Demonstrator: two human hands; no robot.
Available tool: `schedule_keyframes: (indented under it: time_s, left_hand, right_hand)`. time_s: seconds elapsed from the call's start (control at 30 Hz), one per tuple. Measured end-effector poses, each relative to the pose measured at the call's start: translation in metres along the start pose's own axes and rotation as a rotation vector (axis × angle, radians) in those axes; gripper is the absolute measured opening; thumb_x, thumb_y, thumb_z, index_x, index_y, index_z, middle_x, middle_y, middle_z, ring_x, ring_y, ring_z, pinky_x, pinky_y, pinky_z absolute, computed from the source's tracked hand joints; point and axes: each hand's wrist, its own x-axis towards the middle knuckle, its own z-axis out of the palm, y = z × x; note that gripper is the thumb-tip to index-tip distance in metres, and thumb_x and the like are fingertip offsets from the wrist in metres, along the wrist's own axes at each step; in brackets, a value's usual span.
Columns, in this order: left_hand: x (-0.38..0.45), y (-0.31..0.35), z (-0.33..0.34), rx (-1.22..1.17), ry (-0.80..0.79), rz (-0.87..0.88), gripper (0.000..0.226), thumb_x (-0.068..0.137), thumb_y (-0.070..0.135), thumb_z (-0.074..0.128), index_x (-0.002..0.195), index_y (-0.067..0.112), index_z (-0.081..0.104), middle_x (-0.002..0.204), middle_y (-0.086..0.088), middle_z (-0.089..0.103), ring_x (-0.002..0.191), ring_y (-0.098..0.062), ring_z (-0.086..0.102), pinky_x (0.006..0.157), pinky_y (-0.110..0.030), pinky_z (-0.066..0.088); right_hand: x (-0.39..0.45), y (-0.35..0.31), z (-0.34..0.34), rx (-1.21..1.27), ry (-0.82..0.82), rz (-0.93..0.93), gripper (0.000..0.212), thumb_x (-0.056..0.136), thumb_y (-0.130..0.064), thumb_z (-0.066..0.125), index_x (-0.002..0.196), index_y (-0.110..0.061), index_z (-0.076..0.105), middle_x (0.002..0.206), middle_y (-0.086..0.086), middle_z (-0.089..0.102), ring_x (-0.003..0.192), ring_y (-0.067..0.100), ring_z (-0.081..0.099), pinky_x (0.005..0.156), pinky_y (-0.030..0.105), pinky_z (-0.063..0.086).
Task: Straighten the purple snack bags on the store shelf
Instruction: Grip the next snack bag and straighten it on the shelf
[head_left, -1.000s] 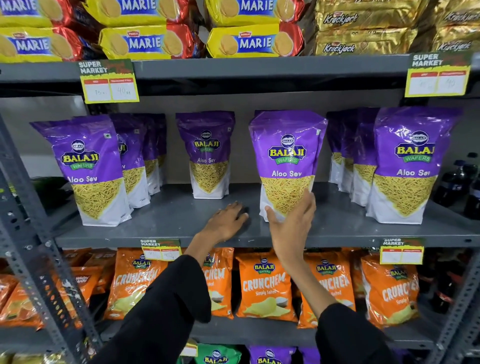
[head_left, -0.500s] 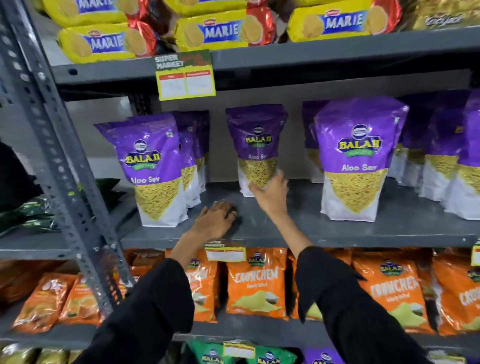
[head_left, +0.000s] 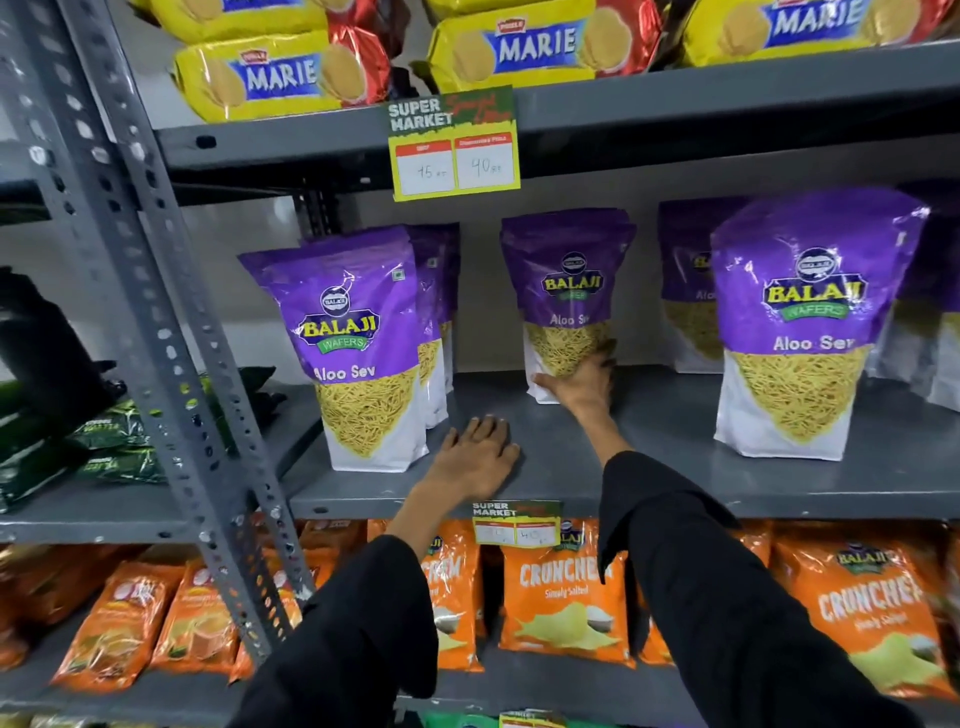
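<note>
Head camera, store aisle: A person in black sleeves reaches into the grey middle shelf (head_left: 675, 467) stocked with purple snack bags. The right hand (head_left: 576, 382) cups the base of the middle bag (head_left: 566, 291), which stands well back from the shelf edge, fingers wrapped around its lower right corner and thumb along its foot. The left hand (head_left: 480, 457) lies flat and open on the bare shelf near the front edge, holding nothing, apparently as a brace. The left front bag (head_left: 353, 353) and right front bag (head_left: 800, 332) stand upright near the edge. The step in hand appears to be squaring up the recessed bag; the next move likely calls for sliding it forward level with its neighbours without tipping it.
</note>
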Motion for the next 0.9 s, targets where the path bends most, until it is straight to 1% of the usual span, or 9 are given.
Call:
schedule_keyframes:
  time_s: [0.07, 0.13, 0.23, 0.43, 0.67, 0.9]
  left_hand:
    - [0.001, -0.001, 0.002, 0.001, 0.010, 0.008, 0.063, 0.104, 0.046, 0.018, 0.160, 0.018, 0.017, 0.170, -0.004, 0.013, 0.158, -0.025, 0.009, 0.125, -0.051, 0.007]
    - [0.001, 0.000, 0.003, -0.004, 0.016, 0.011, 0.064, 0.104, 0.047, 0.018, 0.160, 0.018, 0.016, 0.171, -0.004, 0.013, 0.158, -0.025, 0.009, 0.125, -0.051, 0.007]
    - [0.000, 0.000, 0.002, -0.004, 0.015, 0.003, 0.064, 0.104, 0.047, 0.017, 0.161, 0.018, 0.015, 0.171, -0.004, 0.011, 0.158, -0.024, 0.008, 0.125, -0.051, 0.006]
    - [-0.002, 0.004, 0.000, 0.005, -0.002, -0.014, 0.065, 0.104, 0.048, 0.016, 0.161, 0.018, 0.013, 0.171, -0.003, 0.009, 0.158, -0.024, 0.006, 0.126, -0.050, 0.005]
    - [-0.007, 0.008, -0.005, 0.017, -0.041, -0.041, 0.065, 0.105, 0.047, 0.014, 0.163, 0.019, 0.008, 0.172, -0.003, 0.003, 0.159, -0.023, 0.002, 0.126, -0.049, 0.002]
    - [-0.012, 0.012, -0.010, 0.038, -0.063, -0.049, 0.063, 0.107, 0.045, 0.014, 0.163, 0.017, 0.005, 0.172, -0.004, 0.001, 0.159, -0.024, 0.001, 0.126, -0.048, 0.003]
  right_hand:
    - [-0.002, 0.001, 0.000, 0.022, 0.047, -0.012, 0.134, 0.065, -0.035, 0.094, 0.159, -0.001, 0.005, 0.155, 0.028, 0.035, 0.145, 0.042, 0.038, 0.114, 0.051, 0.040]
    - [-0.005, 0.000, -0.002, 0.030, 0.075, -0.025, 0.135, 0.065, -0.032, 0.094, 0.159, 0.000, 0.003, 0.152, 0.028, 0.037, 0.142, 0.043, 0.040, 0.113, 0.051, 0.041]
    - [-0.011, -0.001, -0.005, 0.023, 0.079, -0.034, 0.131, 0.065, -0.031, 0.094, 0.158, 0.000, 0.006, 0.151, 0.027, 0.038, 0.141, 0.043, 0.041, 0.113, 0.050, 0.041]
    - [-0.030, 0.002, -0.010, 0.034, 0.085, -0.043, 0.125, 0.067, -0.030, 0.092, 0.157, -0.002, 0.010, 0.153, 0.028, 0.036, 0.143, 0.045, 0.036, 0.116, 0.051, 0.035]
    - [-0.059, 0.012, -0.023, 0.060, 0.099, -0.077, 0.120, 0.065, -0.030, 0.093, 0.154, -0.005, 0.016, 0.148, 0.027, 0.041, 0.137, 0.048, 0.041, 0.108, 0.052, 0.041]
    - [-0.089, 0.021, -0.039, 0.062, 0.076, -0.142, 0.122, 0.066, -0.031, 0.091, 0.155, -0.004, 0.013, 0.149, 0.026, 0.038, 0.139, 0.046, 0.038, 0.111, 0.051, 0.037]
